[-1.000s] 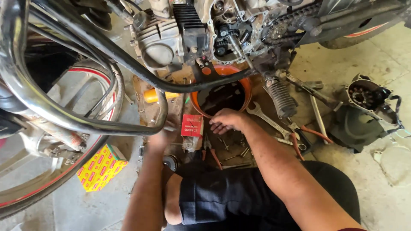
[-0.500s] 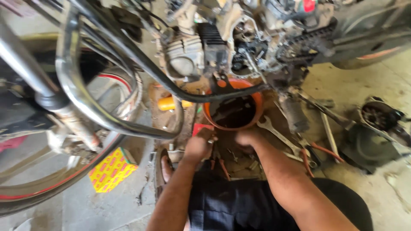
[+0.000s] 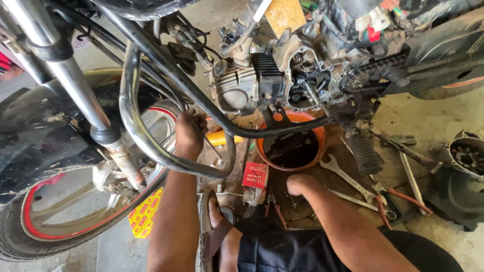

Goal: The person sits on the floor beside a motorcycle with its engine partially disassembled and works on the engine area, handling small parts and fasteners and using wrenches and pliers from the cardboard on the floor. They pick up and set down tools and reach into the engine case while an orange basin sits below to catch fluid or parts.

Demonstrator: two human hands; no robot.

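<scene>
Chrome crash-guard tubing (image 3: 146, 146) met the left hand (image 3: 190, 132) at centre frame, fingers curled against it. Lower down, the right hand (image 3: 301, 184) rested knuckles-down on the oily floor, closed — whether on anything could not be told. Work looked midway: the motorcycle engine (image 3: 282, 85) stood opened, its dark side cover (image 3: 466, 156) lay off at right, and the orange drain pan (image 3: 290, 148) sat beneath — reassembly apparently remained.

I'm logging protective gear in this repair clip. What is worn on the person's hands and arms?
Nothing: the left hand and right hand are bare, without gloves, rings or a watch in view. Both forearms are uncovered, with no sleeves showing up to the picture's edge.
</scene>
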